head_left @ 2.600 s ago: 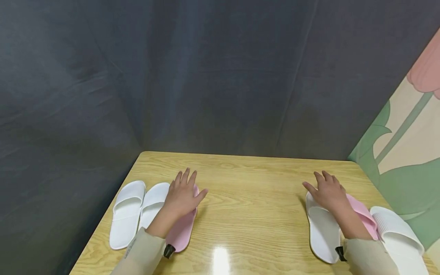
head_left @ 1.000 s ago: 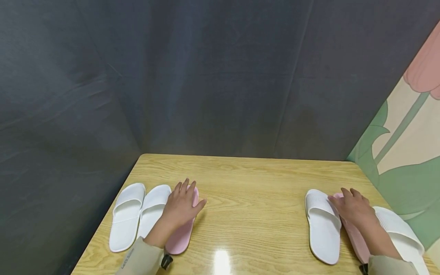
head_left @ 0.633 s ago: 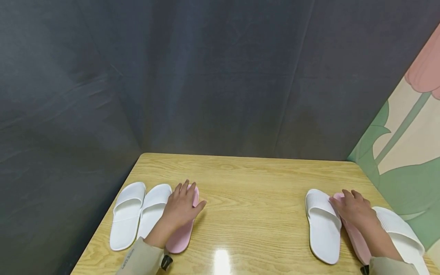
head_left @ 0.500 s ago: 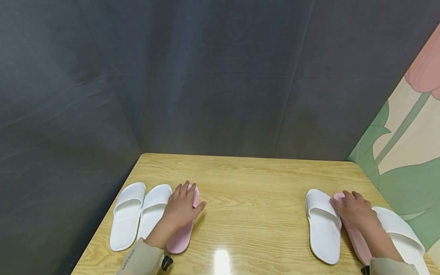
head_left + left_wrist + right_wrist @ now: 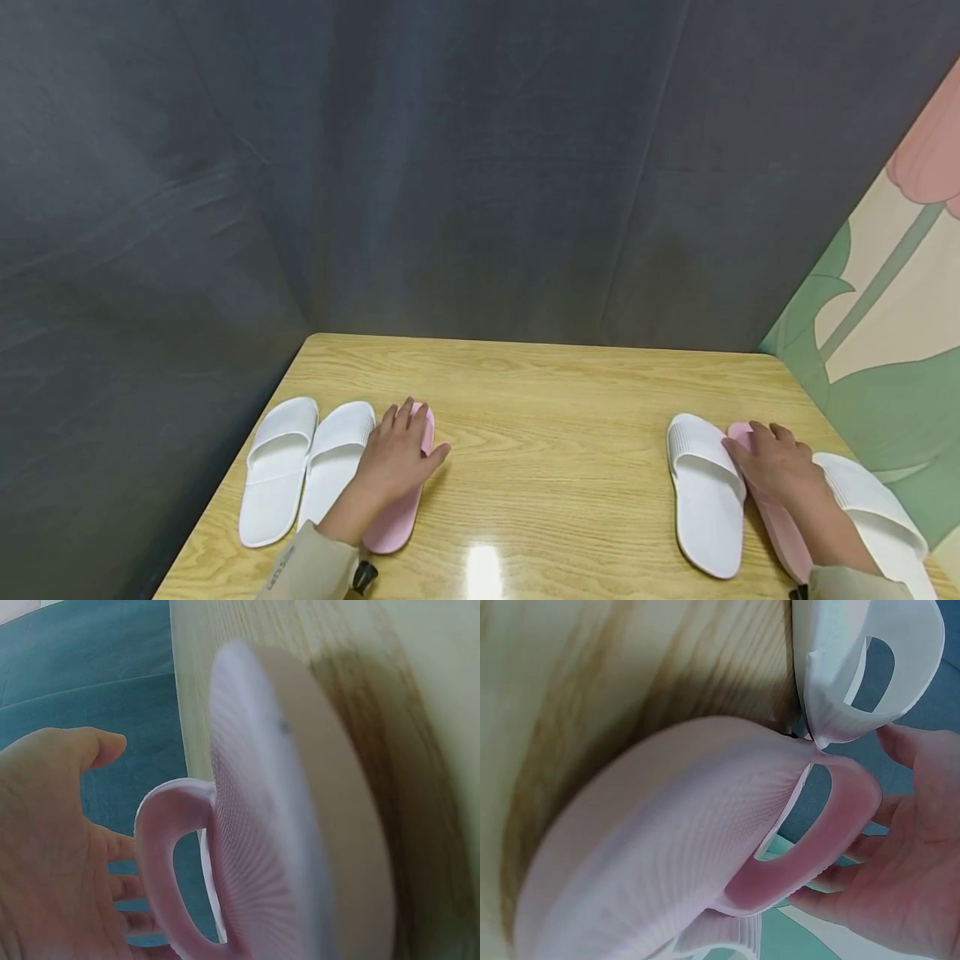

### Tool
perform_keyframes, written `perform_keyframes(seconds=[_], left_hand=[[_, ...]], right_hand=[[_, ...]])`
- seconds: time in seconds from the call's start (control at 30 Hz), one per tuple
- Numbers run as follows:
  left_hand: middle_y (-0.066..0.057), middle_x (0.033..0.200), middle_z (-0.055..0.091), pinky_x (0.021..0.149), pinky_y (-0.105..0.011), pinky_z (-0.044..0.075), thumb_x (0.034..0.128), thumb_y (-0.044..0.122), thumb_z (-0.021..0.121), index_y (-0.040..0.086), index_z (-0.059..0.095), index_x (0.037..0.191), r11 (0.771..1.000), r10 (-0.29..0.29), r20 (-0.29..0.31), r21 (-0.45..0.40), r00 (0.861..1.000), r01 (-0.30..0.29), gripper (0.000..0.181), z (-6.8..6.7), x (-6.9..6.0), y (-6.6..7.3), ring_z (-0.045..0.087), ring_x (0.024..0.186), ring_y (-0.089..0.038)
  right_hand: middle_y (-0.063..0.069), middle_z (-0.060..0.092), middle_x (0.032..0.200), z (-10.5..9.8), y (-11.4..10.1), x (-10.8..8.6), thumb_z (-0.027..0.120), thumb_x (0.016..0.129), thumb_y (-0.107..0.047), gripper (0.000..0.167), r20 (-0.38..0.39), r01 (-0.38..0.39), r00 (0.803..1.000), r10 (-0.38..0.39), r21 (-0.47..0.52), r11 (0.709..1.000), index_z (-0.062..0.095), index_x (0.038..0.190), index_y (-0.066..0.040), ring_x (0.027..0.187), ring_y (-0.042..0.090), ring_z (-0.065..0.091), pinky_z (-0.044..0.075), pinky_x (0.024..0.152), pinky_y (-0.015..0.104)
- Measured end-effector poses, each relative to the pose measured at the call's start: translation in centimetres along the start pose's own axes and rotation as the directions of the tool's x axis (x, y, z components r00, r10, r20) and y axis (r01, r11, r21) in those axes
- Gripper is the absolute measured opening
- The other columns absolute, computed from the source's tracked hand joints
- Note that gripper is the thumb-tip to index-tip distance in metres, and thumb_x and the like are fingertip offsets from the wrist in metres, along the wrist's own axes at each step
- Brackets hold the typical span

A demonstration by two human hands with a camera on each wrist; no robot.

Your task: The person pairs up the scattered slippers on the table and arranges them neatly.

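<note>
My left hand, fingers spread, is over the strap of a pink slipper on the table's left side. In the left wrist view, the slipper's strap rises close to the fingers, and nothing is gripped. My right hand lies over another pink slipper on the right. The right wrist view has loosely bent fingers close behind that strap; whether they touch it I cannot tell. Both hands hide most of the straps in the head view.
Left of my left hand lie two white slippers, an outer one and an inner one. On the right, a white slipper and another flank the pink one. Dark cloth hangs behind the wooden table.
My right hand has moved right from above the inner white slipper to the pink one and come lower. My left hand has come slightly nearer, still over its pink slipper. The slippers have not visibly moved.
</note>
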State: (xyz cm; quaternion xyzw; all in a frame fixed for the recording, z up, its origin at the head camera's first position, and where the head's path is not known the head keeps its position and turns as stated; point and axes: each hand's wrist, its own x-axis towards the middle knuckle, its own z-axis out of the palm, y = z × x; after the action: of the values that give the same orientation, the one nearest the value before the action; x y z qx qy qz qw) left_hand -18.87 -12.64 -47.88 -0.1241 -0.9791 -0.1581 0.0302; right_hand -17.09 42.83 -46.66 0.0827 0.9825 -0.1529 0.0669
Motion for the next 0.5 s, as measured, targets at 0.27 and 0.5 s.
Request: perform_keyframes(seconds=[0.27,0.5], left_hand=[[-0.026,0.158,0.034,0.109,-0.068,0.033,0.0960,0.056,0.057,0.002,0.042,0.152,1.000,-0.002,0.011,0.007,1.000,0.002,0.079,0.36,-0.06,-0.18,0.032,0.144,-0.051],[-0.026,0.158,0.035,0.109,-0.067,0.035,0.0963,0.055,0.058,0.002,0.043,0.151,1.000,-0.004,0.003,0.013,1.000,0.004,0.078,0.42,-0.12,-0.25,0.033,0.143,-0.051]], right_hand=[[0.050,0.021,0.136,0.10,0.42,-0.35,0.035,0.105,-0.054,0.082,-0.021,0.002,1.000,-0.002,-0.013,1.000,0.028,0.141,0.020,0.116,0.075,0.026,0.032,0.088,0.082],[0.049,0.020,0.137,0.33,0.73,-0.39,0.034,0.104,-0.056,0.084,-0.009,-0.024,1.000,0.024,-0.005,1.000,0.024,0.143,0.018,0.118,0.074,0.024,0.032,0.089,0.082]])
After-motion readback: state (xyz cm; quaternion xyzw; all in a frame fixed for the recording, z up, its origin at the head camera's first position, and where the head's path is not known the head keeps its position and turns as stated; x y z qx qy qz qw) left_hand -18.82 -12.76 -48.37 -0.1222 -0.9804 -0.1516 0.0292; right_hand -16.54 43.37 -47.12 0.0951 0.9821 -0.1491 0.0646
